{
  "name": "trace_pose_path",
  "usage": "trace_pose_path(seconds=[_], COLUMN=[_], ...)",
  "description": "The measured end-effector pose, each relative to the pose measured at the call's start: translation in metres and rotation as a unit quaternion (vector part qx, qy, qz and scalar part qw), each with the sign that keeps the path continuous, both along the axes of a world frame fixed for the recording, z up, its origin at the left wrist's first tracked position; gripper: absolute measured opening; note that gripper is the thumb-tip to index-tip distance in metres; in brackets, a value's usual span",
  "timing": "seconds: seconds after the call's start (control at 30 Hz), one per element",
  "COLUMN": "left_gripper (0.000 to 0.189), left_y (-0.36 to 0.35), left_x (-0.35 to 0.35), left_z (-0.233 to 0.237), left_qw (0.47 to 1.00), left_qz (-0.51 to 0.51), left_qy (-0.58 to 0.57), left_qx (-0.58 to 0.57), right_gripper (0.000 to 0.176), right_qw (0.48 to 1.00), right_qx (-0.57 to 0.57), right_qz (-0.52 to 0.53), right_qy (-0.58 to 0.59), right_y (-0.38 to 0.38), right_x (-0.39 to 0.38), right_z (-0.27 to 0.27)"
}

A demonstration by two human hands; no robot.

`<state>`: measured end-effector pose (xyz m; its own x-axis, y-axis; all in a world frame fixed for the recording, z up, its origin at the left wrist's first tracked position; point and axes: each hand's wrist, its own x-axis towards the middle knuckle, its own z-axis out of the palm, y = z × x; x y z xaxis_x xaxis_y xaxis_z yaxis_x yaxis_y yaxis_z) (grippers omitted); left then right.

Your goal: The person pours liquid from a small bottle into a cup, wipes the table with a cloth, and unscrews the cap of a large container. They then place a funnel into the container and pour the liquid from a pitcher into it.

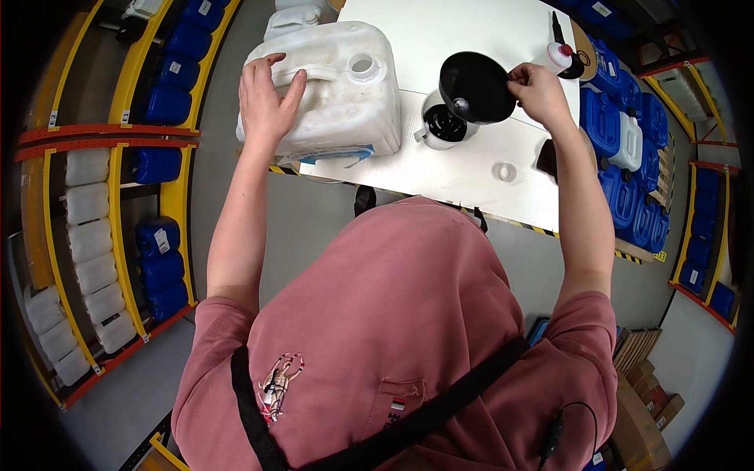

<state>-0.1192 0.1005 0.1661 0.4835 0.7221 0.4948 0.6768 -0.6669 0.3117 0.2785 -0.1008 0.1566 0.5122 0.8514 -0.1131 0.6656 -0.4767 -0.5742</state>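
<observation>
Your left hand (267, 98) lies spread on the large white plastic canister (345, 102). Its blue-edged label, toward your wrist, is too small to read. Your right hand (538, 94) pinches the rim of the black plastic funnel (475, 85), tilted over the white round jug (444, 125) just left of it. A small clear cap (506, 171) lies below that hand.

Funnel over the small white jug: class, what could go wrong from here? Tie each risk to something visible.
1. The right hand pinches the black funnel by its rim, tilted above the small white jug; it could slip or drip on the table.
2. The white canister sits at the table's corner, neck uncapped, under the left hand; a shove might tip or spill it.
3. The loose cap near the front edge could be knocked off.
</observation>
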Motion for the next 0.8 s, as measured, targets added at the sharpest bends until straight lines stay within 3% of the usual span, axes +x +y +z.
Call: trace_pose_path(seconds=[0.13,0.6,0.8], left_gripper=[0.051,0.050,0.050], left_y=[0.000,0.000,0.000], left_x=[0.001,0.000,0.000], left_z=[0.000,0.000,0.001], left_qw=[1.000,1.000,1.000], left_qz=[-0.002,-0.004,-0.003], left_qy=[0.001,-0.004,-0.003], left_qx=[0.001,0.012,0.013], right_gripper=[0.020,0.020,0.023], right_qw=[0.995,0.996,0.995], right_qx=[-0.065,-0.046,0.010], right_qz=[0.047,0.014,-0.058], right_qy=[-0.057,-0.077,0.080], right_y=[-0.001,-0.001,0.000], right_x=[-0.011,-0.011,0.009], right_z=[-0.009,-0.009,-0.021])
